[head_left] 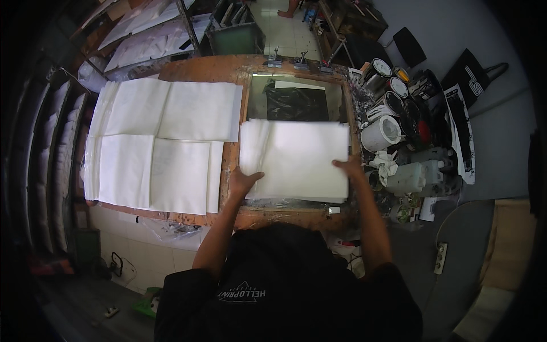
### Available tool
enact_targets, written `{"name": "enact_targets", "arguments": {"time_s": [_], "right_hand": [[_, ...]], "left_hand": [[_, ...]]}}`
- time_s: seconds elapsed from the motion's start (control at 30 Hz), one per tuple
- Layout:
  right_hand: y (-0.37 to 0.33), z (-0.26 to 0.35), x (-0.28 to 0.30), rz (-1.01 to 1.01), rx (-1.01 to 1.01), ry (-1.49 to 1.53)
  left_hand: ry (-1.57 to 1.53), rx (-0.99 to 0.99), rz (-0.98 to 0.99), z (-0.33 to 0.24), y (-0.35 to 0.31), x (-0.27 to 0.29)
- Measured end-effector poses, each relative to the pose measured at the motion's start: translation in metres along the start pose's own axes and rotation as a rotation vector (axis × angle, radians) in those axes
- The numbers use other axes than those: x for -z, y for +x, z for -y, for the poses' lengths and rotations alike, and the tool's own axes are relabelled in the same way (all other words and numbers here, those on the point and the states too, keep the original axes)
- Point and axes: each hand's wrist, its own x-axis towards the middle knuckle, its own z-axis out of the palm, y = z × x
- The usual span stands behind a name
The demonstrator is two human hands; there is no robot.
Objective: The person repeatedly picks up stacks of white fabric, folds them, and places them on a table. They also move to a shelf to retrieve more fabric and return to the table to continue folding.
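Observation:
A stack of white sheets (302,157), paper or thin cloth, lies over the near part of a glass panel (259,94) set in the wooden table. Its left edge is fanned into several layers. My left hand (245,182) grips the near left side, thumb on top and the other fingers mostly hidden. Opposite it, my right hand (348,166) holds the right edge with its thumb over the top sheet. Beyond the stack, a black plastic sheet (296,104) rests on the glass. More white sheets (131,108) overlap in two rows on the table's left half.
Metal hinge clamps (302,58) stand on the table's far edge. Along the right are a white bucket (380,134), several open cans, a crumpled white rag (384,164) and a translucent jug (403,178). Tall racks (54,159) line the left. A power strip (440,257) hangs at the lower right.

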Motion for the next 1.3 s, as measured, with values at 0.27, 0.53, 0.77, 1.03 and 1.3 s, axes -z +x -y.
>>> {"name": "enact_targets", "arguments": {"time_s": [0.27, 0.53, 0.77, 1.03, 1.3], "right_hand": [[-0.019, 0.031, -0.081, -0.187, 0.205, -0.578], [-0.003, 0.026, -0.122, -0.143, 0.092, -0.256], [-0.075, 0.083, -0.126, -0.295, 0.518, 0.141], [-0.133, 0.184, -0.052, 0.011, 0.913, -0.136], [-0.088, 0.219, -0.059, 0.140, 1.137, -0.612]], "left_hand": [[0.042, -0.079, -0.163, 0.015, 0.008, -0.020], [-0.065, -0.318, -0.169, -0.002, -0.011, -0.029], [-0.221, -0.619, -0.220, -0.028, -0.056, -0.037], [-0.137, -0.640, -0.088, 0.014, -0.021, -0.056], [-0.265, -0.752, -0.237, -0.027, -0.038, -0.050]]}}
